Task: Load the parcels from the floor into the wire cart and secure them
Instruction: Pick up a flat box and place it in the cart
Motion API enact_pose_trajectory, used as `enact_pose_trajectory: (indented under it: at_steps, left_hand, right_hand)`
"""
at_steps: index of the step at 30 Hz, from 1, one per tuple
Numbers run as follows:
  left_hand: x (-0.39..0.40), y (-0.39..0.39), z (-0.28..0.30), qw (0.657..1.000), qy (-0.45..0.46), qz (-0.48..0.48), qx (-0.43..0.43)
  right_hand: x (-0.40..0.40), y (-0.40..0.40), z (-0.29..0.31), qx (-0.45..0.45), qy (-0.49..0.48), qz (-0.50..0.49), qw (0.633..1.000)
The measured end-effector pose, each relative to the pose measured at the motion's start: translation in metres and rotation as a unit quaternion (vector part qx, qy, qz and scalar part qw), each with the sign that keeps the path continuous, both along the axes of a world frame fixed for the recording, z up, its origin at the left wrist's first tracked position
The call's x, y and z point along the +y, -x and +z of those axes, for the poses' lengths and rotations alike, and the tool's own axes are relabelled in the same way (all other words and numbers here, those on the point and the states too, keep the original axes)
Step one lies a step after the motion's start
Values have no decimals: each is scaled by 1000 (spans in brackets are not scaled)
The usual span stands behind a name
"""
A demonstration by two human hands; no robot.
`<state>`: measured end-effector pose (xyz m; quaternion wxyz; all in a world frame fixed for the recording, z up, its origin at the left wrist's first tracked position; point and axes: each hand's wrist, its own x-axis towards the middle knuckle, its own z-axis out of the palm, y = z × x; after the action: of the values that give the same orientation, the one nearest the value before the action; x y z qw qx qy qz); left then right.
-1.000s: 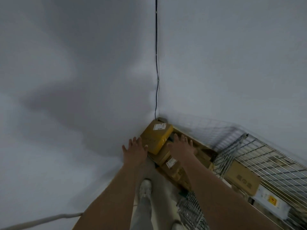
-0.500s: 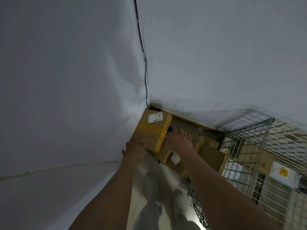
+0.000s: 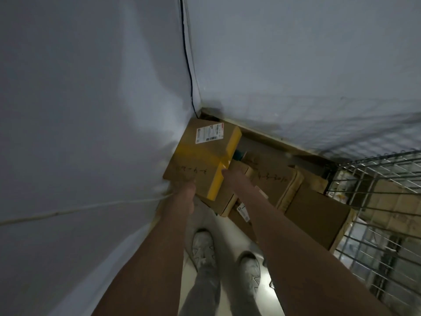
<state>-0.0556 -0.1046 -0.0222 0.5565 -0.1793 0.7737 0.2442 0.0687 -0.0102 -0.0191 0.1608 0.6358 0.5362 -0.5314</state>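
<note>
Parcels: top yellow-taped box tilted in floor corner, atop stack against wall. Left hand grips near edge, right hand holds taped side; fingers of both mostly hidden. Two-sided hold suits lift toward wire cart at right, part loaded.

Both forearms bare, no sleeves, no watch or rings visible. Left hand & right hand ungloved. Legs in light grey trousers, loose fit. Pale grey/white sneakers w/ star-like side panels, lace-up.
</note>
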Motion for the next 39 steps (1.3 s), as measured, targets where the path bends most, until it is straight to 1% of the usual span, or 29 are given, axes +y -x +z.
enact_pose_trajectory:
  at_steps: [3, 6, 10, 16, 20, 24, 26, 32, 35, 37, 39]
  left_hand:
    - [2, -2, -31, 996, -25, 76, -28]
    - [8, 0, -58, 987, -53, 136, -67]
    - [13, 5, -84, 976, -68, 188, -81]
    - [9, 3, -105, 968, -63, 227, -88]
    - [9, 0, -99, 972, -58, 213, -80]
    - [11, -2, -71, 967, -78, 228, -83]
    - [15, -5, -50, 971, -83, 214, -73]
    - [29, -7, 43, 981, -108, 155, -32]
    - [32, -13, 105, 991, -113, 68, 12]
    - [33, -23, 144, 993, -92, -21, 77]
    - [30, -36, 189, 980, -73, -113, 145]
  right_hand:
    - [5, 6, -30, 27, 16, -43, 999]
    - [9, 15, -57, 26, 33, -94, 995]
    - [11, 26, -80, 52, 21, -132, 990]
    - [11, 32, -97, 76, 51, -177, 980]
    - [8, 30, -91, 86, 55, -196, 975]
    - [9, 17, -55, 84, 33, -214, 973]
    - [12, 0, -30, 85, 29, -230, 969]
    - [25, -60, 70, 114, 34, -269, 956]
    - [27, -100, 135, 134, 15, -266, 954]
    - [27, -127, 177, 147, 2, -265, 953]
    - [19, -148, 230, 162, -2, -259, 952]
